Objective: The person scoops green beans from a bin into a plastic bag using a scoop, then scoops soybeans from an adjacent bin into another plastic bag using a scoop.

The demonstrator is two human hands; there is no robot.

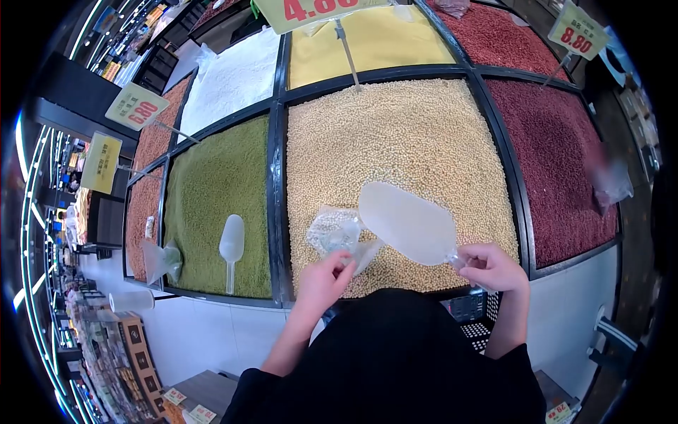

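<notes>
My right hand [492,267] is closed around the handle of a translucent white scoop [409,225]. The scoop's blade points up and to the left over a bin of pale yellow soybeans [395,134]. To its left, my left hand [325,280] pinches the edge of a clear plastic bag [335,232]. The bag rests on or just above the soybeans, close to the scoop's tip. Beans show through its film; I cannot tell whether any lie inside it.
Left of the soybeans, a second scoop [232,240] lies on green beans [212,169]. A crumpled plastic bag [164,261] sits at that bin's edge. Dark red beans [544,148] fill the right bin. Black dividers [280,177] separate the bins, and a price sign [304,10] stands behind.
</notes>
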